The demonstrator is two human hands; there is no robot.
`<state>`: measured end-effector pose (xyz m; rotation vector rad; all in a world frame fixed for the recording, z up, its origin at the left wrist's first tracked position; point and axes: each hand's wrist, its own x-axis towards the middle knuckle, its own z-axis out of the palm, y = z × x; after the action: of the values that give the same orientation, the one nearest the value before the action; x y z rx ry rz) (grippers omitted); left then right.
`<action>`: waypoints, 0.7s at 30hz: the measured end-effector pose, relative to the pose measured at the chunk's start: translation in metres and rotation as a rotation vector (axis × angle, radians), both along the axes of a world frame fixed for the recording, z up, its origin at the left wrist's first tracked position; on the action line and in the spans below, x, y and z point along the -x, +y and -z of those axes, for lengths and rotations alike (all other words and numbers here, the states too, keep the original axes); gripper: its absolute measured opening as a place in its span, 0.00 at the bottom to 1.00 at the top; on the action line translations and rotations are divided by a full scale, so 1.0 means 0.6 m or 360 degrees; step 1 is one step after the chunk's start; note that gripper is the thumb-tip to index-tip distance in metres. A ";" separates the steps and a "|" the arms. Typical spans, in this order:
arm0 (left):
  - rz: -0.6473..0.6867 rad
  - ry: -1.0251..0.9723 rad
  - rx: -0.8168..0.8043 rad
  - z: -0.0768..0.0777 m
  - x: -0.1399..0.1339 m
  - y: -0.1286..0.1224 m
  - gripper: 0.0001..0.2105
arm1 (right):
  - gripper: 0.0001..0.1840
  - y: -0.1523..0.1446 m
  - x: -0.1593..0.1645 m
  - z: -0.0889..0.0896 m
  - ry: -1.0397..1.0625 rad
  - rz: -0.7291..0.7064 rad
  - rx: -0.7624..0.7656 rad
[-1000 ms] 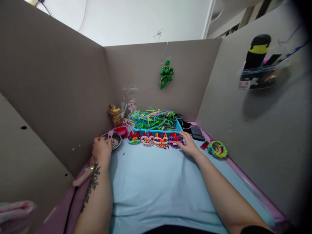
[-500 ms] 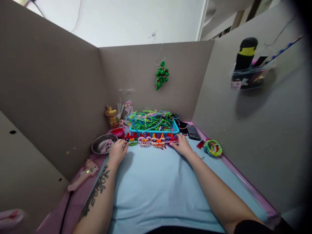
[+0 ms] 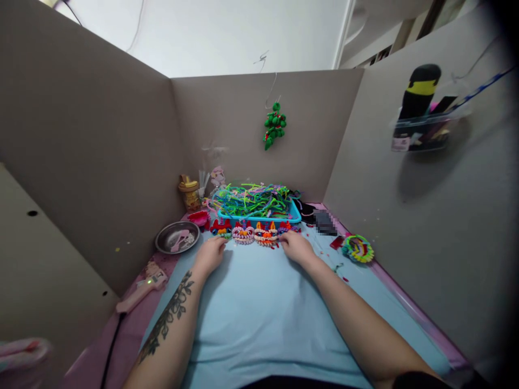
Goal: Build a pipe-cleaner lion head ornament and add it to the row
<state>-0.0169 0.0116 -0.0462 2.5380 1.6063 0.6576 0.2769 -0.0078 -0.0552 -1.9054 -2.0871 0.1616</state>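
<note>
Several colourful fuzzy pipe-cleaner animal heads stand in a row on the blue cloth. My left hand [image 3: 210, 255] is at the left end, its fingers drawn together at the lower edge of the red and green head [image 3: 221, 228]. My right hand [image 3: 299, 247] is at the right end, fingers bent against the purple and red head [image 3: 292, 228] and partly covering it. Between my hands are a pink and white head [image 3: 243, 234] and an orange and white head [image 3: 265, 235]. Both hands stay low near the cloth; the exact fingertip contact is hard to make out.
Behind the row is a blue tray [image 3: 259, 219] heaped with pipe cleaners [image 3: 253, 200]. A metal bowl [image 3: 162, 246] and a pink glue gun [image 3: 140, 292] lie left. Right are a phone [image 3: 325, 222] and a green-yellow ring-shaped bundle [image 3: 357, 248]. Partition walls surround the table.
My left hand has moved right and my right hand slightly left, so they are closer together along the row. The metal bowl shows more fully. The whole view has shifted a little.
</note>
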 end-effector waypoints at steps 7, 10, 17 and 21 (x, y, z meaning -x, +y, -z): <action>0.0026 -0.0096 0.0035 0.003 0.012 0.005 0.13 | 0.18 0.004 0.028 0.010 -0.0042 0.0288 0.0109; 0.0083 -0.0078 0.0038 0.002 0.006 0.001 0.13 | 0.16 0.010 0.043 0.016 -0.0005 0.0320 0.0132; 0.0117 -0.0080 0.0077 -0.001 0.004 0.000 0.13 | 0.10 0.016 0.045 0.020 0.0036 0.0260 0.0191; 0.0096 -0.0099 0.0109 -0.002 0.007 -0.002 0.13 | 0.05 0.003 0.010 -0.011 0.0061 0.0061 0.0258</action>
<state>-0.0214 0.0102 -0.0453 2.4811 1.4999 0.6570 0.2706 -0.0060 -0.0485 -2.0161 -2.0668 0.3662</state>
